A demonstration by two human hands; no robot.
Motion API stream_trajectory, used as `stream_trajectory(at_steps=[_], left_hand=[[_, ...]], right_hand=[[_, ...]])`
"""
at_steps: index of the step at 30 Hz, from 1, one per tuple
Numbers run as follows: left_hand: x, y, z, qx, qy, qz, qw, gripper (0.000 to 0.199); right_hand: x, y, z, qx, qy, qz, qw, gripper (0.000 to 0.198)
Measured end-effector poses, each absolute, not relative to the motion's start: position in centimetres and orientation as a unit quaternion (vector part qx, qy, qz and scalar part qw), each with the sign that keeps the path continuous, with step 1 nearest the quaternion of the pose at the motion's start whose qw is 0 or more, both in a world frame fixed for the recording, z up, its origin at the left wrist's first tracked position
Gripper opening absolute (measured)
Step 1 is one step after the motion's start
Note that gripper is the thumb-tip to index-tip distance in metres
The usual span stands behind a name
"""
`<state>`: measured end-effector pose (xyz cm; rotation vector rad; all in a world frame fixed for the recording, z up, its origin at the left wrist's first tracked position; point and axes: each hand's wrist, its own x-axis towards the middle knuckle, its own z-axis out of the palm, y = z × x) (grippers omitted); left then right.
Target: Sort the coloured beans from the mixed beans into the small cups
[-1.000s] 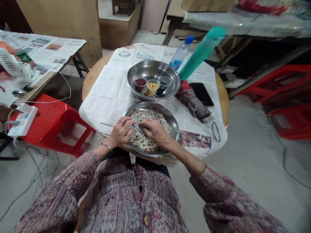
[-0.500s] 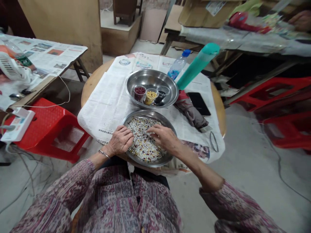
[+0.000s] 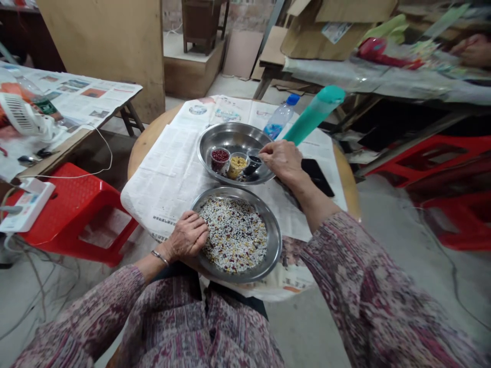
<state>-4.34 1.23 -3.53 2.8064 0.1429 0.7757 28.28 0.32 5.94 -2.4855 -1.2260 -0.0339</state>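
Right of centre, the right hand [image 3: 282,159], fingertips pinched on I cannot tell what, has moved from the round steel dish [image 3: 274,240] of mixed grains [image 3: 233,236] to the dark-filled clear plastic cup [image 3: 253,164], shifting work there, left hand [image 3: 188,234] curled at dish rim.

Cups [image 3: 238,166] in basin [image 3: 233,134], grains [image 3: 235,232] in pan [image 3: 274,245] before it; bottle [image 3: 279,120] behind, right

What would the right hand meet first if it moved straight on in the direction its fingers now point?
Probably the clear cup of dark contents in the farther bowl: the right hand appears close beside the cup's rim, though one view leaves depth unclear.
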Motion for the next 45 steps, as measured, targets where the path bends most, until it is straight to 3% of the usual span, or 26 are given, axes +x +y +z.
stream_trajectory(at_steps=[10, 15, 23, 28, 34, 40, 45], left_hand=[[-4.4, 1.1, -3.1, 0.957, 0.048, 0.255, 0.126, 0.035], [-4.4, 1.1, -3.4, 0.959, 0.045, 0.253, 0.12, 0.036], [-4.3, 1.1, -3.8, 0.955, 0.048, 0.275, 0.104, 0.036], [-4.2, 1.1, -3.8, 0.954, 0.046, 0.279, 0.101, 0.035], [-4.2, 1.2, -3.9, 0.952, 0.042, 0.288, 0.095, 0.034], [-4.3, 1.1, -4.1, 0.959, 0.066, 0.257, 0.101, 0.035], [-4.5, 1.0, -4.1, 0.95, 0.059, 0.281, 0.121, 0.031]], right_hand=[[30.4, 3.3, 4.2, -0.893, -0.441, 0.027, 0.09, 0.02], [30.7, 3.0, 3.7, -0.884, -0.456, 0.015, 0.102, 0.016], [27.9, -0.6, 5.3, -0.863, -0.467, -0.031, 0.189, 0.023], [20.9, -7.2, 4.4, -0.769, -0.6, -0.004, 0.221, 0.014], [11.5, -12.8, -0.6, -0.585, -0.799, 0.066, 0.12, 0.021], [14.5, -10.6, -2.4, -0.694, -0.718, 0.009, 0.054, 0.019], [16.3, -7.9, -2.1, -0.773, -0.621, 0.013, 0.128, 0.02]])
